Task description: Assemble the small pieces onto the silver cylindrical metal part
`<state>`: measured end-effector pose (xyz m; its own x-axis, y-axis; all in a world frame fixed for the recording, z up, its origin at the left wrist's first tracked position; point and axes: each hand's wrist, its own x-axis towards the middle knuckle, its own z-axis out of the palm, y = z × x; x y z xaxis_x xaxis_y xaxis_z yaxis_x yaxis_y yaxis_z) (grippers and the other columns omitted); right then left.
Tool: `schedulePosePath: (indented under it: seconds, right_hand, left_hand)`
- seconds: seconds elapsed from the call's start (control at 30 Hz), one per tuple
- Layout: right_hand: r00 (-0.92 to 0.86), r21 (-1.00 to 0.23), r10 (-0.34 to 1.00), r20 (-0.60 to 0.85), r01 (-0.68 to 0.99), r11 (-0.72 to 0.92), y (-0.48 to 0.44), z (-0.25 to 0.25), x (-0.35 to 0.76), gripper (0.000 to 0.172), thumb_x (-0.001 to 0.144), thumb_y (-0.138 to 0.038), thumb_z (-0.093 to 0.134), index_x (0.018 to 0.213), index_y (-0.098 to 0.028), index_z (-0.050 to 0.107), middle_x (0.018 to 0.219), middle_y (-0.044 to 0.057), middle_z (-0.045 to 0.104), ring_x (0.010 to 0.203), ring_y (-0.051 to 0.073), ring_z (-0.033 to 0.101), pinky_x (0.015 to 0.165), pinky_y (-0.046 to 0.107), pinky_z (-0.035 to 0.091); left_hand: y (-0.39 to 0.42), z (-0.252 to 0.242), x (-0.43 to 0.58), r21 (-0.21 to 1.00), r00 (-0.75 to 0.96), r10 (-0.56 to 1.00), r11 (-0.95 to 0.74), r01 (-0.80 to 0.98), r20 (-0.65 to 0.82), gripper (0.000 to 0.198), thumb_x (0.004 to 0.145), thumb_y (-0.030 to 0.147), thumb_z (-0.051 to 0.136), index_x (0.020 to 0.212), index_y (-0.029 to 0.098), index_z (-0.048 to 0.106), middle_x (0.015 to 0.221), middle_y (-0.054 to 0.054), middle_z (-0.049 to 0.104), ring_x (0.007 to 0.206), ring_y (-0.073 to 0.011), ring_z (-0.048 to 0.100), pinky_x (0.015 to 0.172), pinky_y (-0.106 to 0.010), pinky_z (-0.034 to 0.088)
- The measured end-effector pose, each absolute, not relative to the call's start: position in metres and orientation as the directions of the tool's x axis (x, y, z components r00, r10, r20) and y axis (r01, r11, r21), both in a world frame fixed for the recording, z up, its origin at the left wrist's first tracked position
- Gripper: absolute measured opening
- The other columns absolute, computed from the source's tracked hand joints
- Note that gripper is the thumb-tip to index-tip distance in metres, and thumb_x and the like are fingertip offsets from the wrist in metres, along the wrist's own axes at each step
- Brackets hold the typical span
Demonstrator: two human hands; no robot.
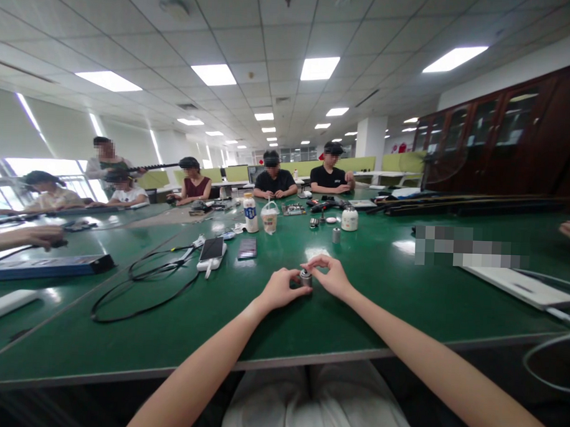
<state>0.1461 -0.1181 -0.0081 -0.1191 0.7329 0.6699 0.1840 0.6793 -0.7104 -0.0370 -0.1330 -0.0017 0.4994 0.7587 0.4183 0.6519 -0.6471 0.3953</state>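
Right up front, my pale trousers (316, 401), below the edge of the bench (379, 322). And here's my left hand (281, 289), thumb and fingers wrapped around the side of a small metal can (306, 279)! It looks upright on the bench, long axis vertical, between my palms and nearer the left. Over on its other side, my right hand (333, 279), fingertips up by the can's top; whether they're pinching anything, I can't tell. Farther out, well apart, stands another metal cylinder (336, 236).
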Motion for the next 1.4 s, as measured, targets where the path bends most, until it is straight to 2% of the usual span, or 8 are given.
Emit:
schedulePosePath:
  seconds: [0.3,0.43,0.57,0.7,0.8,0.87,1.1,1.4]
  right_hand:
    - [-0.108,-0.734,0.756,0.646,0.186,0.654,-0.118,-0.007,0.147,0.009,0.077,-0.028,0.064,0.08,-0.02,0.066,0.076,0.005,0.076,0.075,0.021,0.072,0.075,0.034,0.051]
    - [-0.048,-0.751,0.766,0.642,0.164,0.64,-0.115,-0.006,0.153,0.014,0.08,-0.027,0.053,0.083,-0.02,0.065,0.062,0.001,0.071,0.062,0.019,0.069,0.066,0.031,0.05]
    - [-0.042,-0.747,0.759,0.65,0.145,0.648,-0.116,-0.004,0.156,0.023,0.079,-0.026,0.044,0.069,-0.02,0.064,0.059,0.002,0.068,0.061,0.018,0.065,0.064,0.03,0.049]
    - [-0.06,-0.744,0.754,0.654,0.126,0.656,-0.118,-0.003,0.155,0.028,0.078,-0.025,0.039,0.051,-0.023,0.048,0.061,0.004,0.069,0.067,0.02,0.065,0.068,0.03,0.049]
    - [-0.072,-0.75,0.759,0.647,0.119,0.651,-0.119,-0.003,0.154,0.03,0.078,-0.023,0.037,0.049,-0.025,0.035,0.059,0.004,0.069,0.067,0.021,0.066,0.069,0.032,0.05]
    - [-0.077,-0.755,0.765,0.64,0.125,0.644,-0.119,-0.003,0.154,0.03,0.08,-0.024,0.037,0.05,-0.025,0.032,0.059,0.004,0.07,0.067,0.021,0.066,0.07,0.032,0.051]
    - [-0.064,-0.75,0.768,0.637,0.179,0.637,-0.113,-0.009,0.154,0.03,0.078,-0.027,0.038,0.049,-0.025,0.035,0.063,0.005,0.072,0.068,0.02,0.063,0.072,0.031,0.049]
    - [-0.047,-0.734,0.762,0.646,0.239,0.636,-0.11,-0.011,0.155,0.034,0.078,-0.026,0.039,0.047,-0.023,0.051,0.065,0.004,0.071,0.071,0.02,0.064,0.069,0.029,0.048]
  left_hand:
    - [-0.134,0.0,-0.036,0.404,0.501,0.76,-0.647,0.647,0.414,0.03,0.079,0.046,0.07,0.094,0.021,0.073,0.088,-0.004,0.076,0.084,-0.0238,0.067,0.08,-0.032,0.047]
    - [-0.135,0.0,-0.036,0.415,0.506,0.76,-0.647,0.639,0.407,0.035,0.079,0.048,0.069,0.1,0.022,0.073,0.088,-0.004,0.076,0.083,-0.0229,0.068,0.08,-0.03,0.048]
    - [-0.135,0.0,-0.036,0.424,0.505,0.763,-0.645,0.636,0.403,0.036,0.079,0.049,0.068,0.103,0.022,0.073,0.089,-0.004,0.076,0.084,-0.0228,0.068,0.08,-0.031,0.048]
    - [-0.134,-0.001,-0.037,0.43,0.501,0.768,-0.639,0.638,0.399,0.037,0.078,0.05,0.068,0.102,0.022,0.073,0.09,-0.004,0.075,0.085,-0.023,0.067,0.081,-0.031,0.049]
    - [-0.133,-0.002,-0.037,0.432,0.501,0.769,-0.639,0.637,0.398,0.038,0.078,0.05,0.068,0.103,0.022,0.072,0.09,-0.004,0.075,0.085,-0.0229,0.067,0.08,-0.03,0.049]
    - [-0.133,-0.002,-0.037,0.434,0.5,0.769,-0.638,0.636,0.399,0.038,0.078,0.05,0.068,0.103,0.022,0.072,0.09,-0.004,0.075,0.085,-0.023,0.067,0.08,-0.03,0.049]
    - [-0.132,-0.003,-0.037,0.437,0.501,0.766,-0.642,0.63,0.403,0.038,0.078,0.05,0.068,0.103,0.022,0.073,0.089,-0.004,0.075,0.084,-0.0231,0.067,0.079,-0.03,0.049]
    - [-0.133,-0.002,-0.036,0.455,0.499,0.77,-0.638,0.622,0.398,0.036,0.078,0.049,0.069,0.102,0.022,0.073,0.09,-0.004,0.075,0.085,-0.0229,0.068,0.081,-0.031,0.049]
